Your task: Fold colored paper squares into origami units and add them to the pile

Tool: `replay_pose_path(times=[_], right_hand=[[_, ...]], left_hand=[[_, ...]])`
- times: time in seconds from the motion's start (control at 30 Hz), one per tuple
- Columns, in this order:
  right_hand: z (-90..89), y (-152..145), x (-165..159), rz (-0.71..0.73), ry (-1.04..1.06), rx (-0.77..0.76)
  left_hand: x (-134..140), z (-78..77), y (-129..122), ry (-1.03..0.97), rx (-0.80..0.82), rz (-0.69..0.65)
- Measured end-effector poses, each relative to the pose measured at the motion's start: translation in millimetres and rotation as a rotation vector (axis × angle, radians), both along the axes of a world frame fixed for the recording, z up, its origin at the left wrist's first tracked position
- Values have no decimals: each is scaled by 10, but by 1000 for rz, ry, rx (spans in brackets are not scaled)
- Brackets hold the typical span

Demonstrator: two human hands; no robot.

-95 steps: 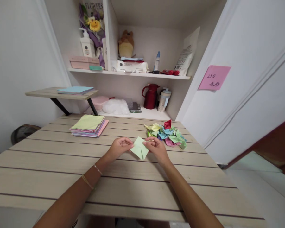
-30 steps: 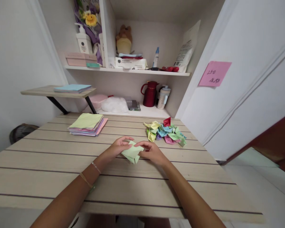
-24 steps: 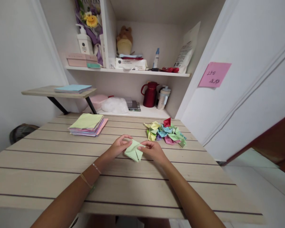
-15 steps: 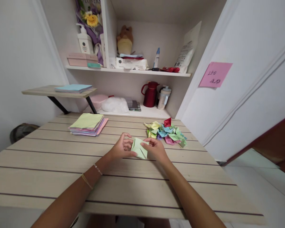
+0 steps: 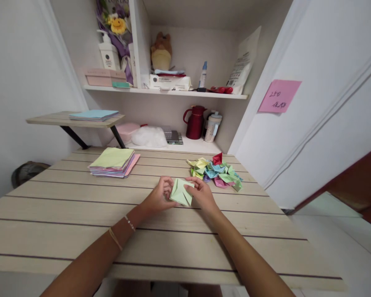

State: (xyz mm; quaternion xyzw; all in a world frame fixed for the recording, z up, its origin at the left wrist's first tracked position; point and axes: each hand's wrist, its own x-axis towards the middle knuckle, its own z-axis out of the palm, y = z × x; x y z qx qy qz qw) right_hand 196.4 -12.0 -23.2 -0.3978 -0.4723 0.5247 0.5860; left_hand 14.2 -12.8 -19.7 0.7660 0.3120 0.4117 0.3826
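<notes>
A partly folded piece of light green origami paper (image 5: 181,192) is held between both hands, just above the middle of the table. My left hand (image 5: 162,194) grips its left edge, thumb along the lower corner and fingers curled behind. On the other side my right hand (image 5: 201,192) pinches it, with the thumb on the front face and the fingers at the upper right edge. Folded flaps and a slanting crease show on its front. Just beyond my right hand lies a heap of folded paper boats (image 5: 218,171) in red, yellow, blue, green, pink and purple.
A stack of coloured paper sheets (image 5: 113,162) lies on the table (image 5: 80,214) at left. Blue sheets (image 5: 94,115) rest on a small raised shelf (image 5: 49,119). At the back stand a red jug (image 5: 195,122) and a pale tumbler (image 5: 213,127). A pink note (image 5: 279,96) hangs on the right wall.
My left thumb has drawn back slightly along the paper's lower left corner, and the fingers have shifted a little. Both hands still hold the green paper in nearly the same place.
</notes>
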Motion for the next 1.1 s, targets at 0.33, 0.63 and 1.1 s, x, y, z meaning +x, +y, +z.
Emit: replay_pose_path(times=[0.33, 0.63, 1.1], right_hand=[[-13, 3, 22, -46, 6, -35], [44, -43, -28, 8, 20, -2], [98, -102, -35, 50, -72, 94]], left_hand=[[-53, 138, -4, 273, 294, 63], [16, 121, 1, -1, 68, 149], [61, 43, 100, -327, -392, 163]])
